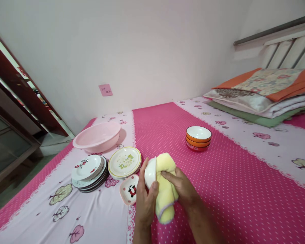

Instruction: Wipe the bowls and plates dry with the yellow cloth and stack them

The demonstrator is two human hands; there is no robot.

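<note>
1. The left hand (144,201) grasps the white bowl (149,173), fingers along its outer side and thumb near its rim; the white bowl is tipped on its side above the bedsheet (239,203), its mouth turned toward the right hand (183,185).
2. The right hand grips a yellow cloth (165,193) against the white bowl's mouth, pressing into the folds; the cloth's purple-edged end hangs lower than the white bowl; how deep the cloth reaches inside is hidden, so I cannot tell.
3. Just left of the white bowl lies a small square dish (126,194) marked "CAT", partly covered by the left hand.
4. Farther left of the white bowl is a stack of red-flowered plates (90,167); between the two stands a stack of yellow-rimmed plates (125,162).
5. Beyond the white bowl, to its right, stand stacked bowls (198,138), orange over red; beyond it, to its left, sits a pink basin (99,137).
6. Well right of and beyond the white bowl lies piled bedding (264,96); past the white bowl rises a wall (152,51) with a pink card (105,89).
</note>
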